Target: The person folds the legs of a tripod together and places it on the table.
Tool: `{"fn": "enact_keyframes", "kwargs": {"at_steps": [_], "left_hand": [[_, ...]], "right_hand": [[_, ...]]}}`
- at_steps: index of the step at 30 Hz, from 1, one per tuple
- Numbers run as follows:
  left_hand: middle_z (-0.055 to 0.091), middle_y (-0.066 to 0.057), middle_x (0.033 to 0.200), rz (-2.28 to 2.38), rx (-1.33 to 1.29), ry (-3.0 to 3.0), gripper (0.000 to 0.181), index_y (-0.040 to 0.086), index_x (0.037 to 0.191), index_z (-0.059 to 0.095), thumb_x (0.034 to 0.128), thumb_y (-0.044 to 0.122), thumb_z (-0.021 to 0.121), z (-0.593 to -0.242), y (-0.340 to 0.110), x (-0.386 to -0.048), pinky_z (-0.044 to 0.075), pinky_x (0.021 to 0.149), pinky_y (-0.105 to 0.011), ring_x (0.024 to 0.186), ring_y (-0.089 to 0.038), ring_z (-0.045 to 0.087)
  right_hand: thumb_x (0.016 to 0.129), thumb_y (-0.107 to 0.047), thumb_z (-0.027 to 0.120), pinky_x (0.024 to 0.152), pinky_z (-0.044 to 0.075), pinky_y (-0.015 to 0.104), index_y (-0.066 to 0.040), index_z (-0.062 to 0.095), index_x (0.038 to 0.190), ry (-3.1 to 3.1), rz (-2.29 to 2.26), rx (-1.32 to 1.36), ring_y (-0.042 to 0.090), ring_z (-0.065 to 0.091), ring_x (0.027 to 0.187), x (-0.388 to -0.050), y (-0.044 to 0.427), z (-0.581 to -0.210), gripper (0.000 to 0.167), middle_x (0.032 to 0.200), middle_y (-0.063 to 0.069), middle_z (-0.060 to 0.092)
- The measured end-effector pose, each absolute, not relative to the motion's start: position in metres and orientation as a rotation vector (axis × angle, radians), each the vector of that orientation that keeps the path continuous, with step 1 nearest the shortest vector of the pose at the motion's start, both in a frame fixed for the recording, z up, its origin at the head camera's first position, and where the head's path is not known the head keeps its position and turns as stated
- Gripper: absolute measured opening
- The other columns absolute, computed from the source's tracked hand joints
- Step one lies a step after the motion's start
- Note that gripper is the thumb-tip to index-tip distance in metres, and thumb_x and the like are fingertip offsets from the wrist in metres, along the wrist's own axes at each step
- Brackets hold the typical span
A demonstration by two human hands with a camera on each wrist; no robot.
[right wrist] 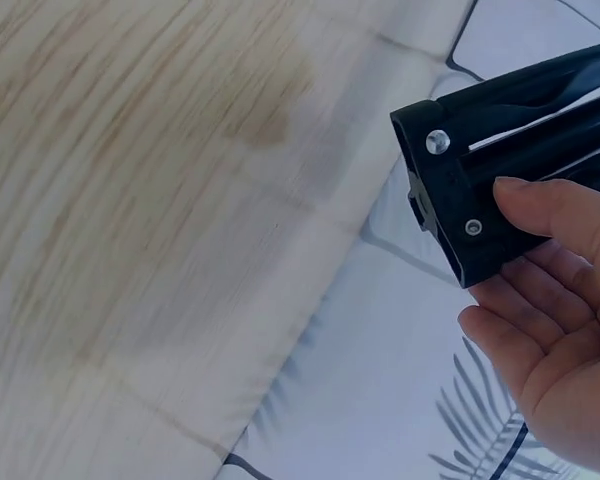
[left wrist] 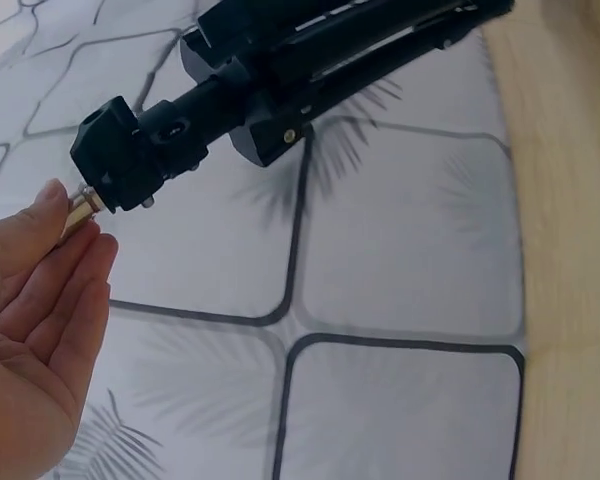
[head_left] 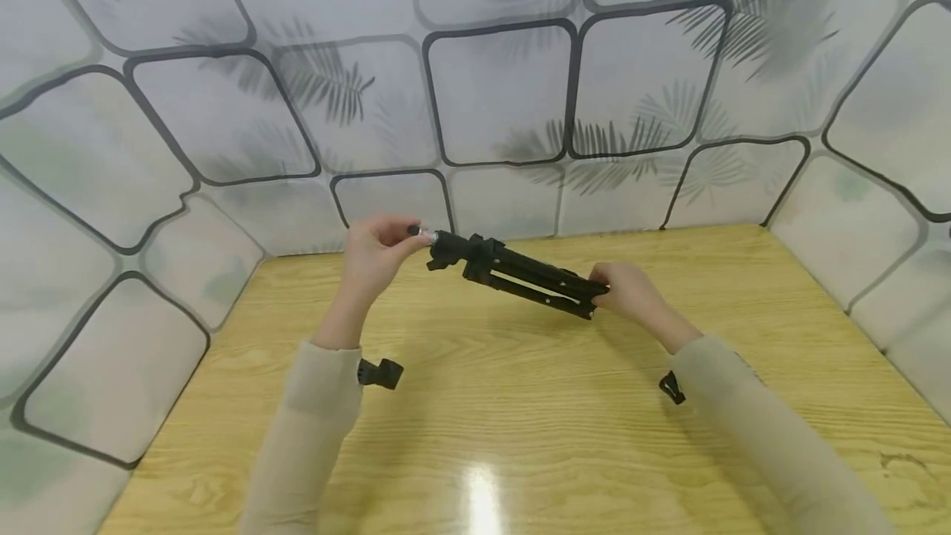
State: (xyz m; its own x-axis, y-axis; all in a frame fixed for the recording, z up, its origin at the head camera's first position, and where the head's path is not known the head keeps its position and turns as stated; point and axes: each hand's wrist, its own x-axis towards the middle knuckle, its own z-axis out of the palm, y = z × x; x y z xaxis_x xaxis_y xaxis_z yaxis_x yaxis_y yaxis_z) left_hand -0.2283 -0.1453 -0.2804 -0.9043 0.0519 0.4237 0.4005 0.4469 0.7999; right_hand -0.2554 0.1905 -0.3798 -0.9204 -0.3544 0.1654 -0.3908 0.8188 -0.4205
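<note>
A folded black mini tripod (head_left: 484,254) is held above the table, slanting down from its head on the left to its feet on the right. My left hand (head_left: 375,258) pinches a small shiny metal fitting (left wrist: 81,208) between thumb and fingertips, right at the end of the tripod's head (left wrist: 118,155). Whether the fitting is screwed into the head cannot be told. At the other end, my right hand (head_left: 631,291) grips the leg ends, thumb on one side and fingers behind. In the right wrist view the foot end (right wrist: 450,190) shows silver rivets.
A wood-grain table (head_left: 461,403) lies below both hands. Around its back and sides stands patterned cloth (head_left: 498,97) with dark outlines and leaf prints. Small black devices (head_left: 380,373) are worn at the wrists.
</note>
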Motion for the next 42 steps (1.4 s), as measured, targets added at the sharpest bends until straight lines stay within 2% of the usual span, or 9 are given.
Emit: {"fn": "enact_keyframes", "kwargs": {"at_steps": [7, 17, 26, 37, 42], "left_hand": [[0.065, -0.011, 0.079, -1.386, -0.365, -2.492, 0.023, 0.000, 0.096, 0.066, 0.0777, 0.013, 0.069, -0.299, -0.157, -0.229, 0.047, 0.057, -0.024, 0.069, -0.020, 0.060], [0.066, -0.009, 0.083, -1.359, -0.309, -2.648, 0.023, 0.003, 0.097, 0.066, 0.0788, 0.017, 0.068, -0.336, -0.175, -0.231, 0.047, 0.058, -0.028, 0.069, -0.018, 0.057], [0.065, -0.006, 0.085, -1.240, -0.302, -2.794, 0.021, 0.004, 0.096, 0.066, 0.0808, 0.018, 0.066, -0.355, -0.181, -0.237, 0.046, 0.059, -0.030, 0.071, -0.018, 0.055], [0.064, -0.007, 0.085, -1.051, -0.367, -2.955, 0.018, 0.003, 0.094, 0.067, 0.0806, 0.016, 0.066, -0.380, -0.186, -0.242, 0.048, 0.064, -0.034, 0.076, -0.019, 0.056], [0.064, -0.008, 0.087, -1.025, -0.362, -3.015, 0.017, 0.002, 0.092, 0.067, 0.0798, 0.014, 0.067, -0.390, -0.187, -0.246, 0.048, 0.069, -0.036, 0.080, -0.021, 0.057]], "right_hand": [[0.073, 0.001, 0.068, 0.073, 0.046, 0.046, 0.002, 0.061, 0.090, -2.934, 0.686, 0.556, 0.034, 0.057, 0.084, -0.254, 0.197, -0.378, 0.018, 0.089, 0.017, 0.062], [0.072, 0.002, 0.067, 0.069, 0.046, 0.045, 0.001, 0.062, 0.089, -2.915, 0.645, 0.545, 0.031, 0.057, 0.079, -0.254, 0.199, -0.372, 0.017, 0.085, 0.014, 0.062], [0.073, 0.003, 0.066, 0.075, 0.045, 0.047, 0.004, 0.060, 0.095, -2.923, 0.623, 0.546, 0.036, 0.056, 0.088, -0.254, 0.198, -0.371, 0.023, 0.094, 0.019, 0.061], [0.072, 0.002, 0.067, 0.070, 0.047, 0.044, 0.002, 0.061, 0.092, -2.929, 0.594, 0.565, 0.032, 0.057, 0.080, -0.253, 0.194, -0.376, 0.020, 0.088, 0.016, 0.062], [0.073, 0.001, 0.067, 0.071, 0.047, 0.044, 0.001, 0.061, 0.094, -2.944, 0.583, 0.567, 0.032, 0.057, 0.082, -0.254, 0.191, -0.380, 0.021, 0.090, 0.015, 0.062]]}}
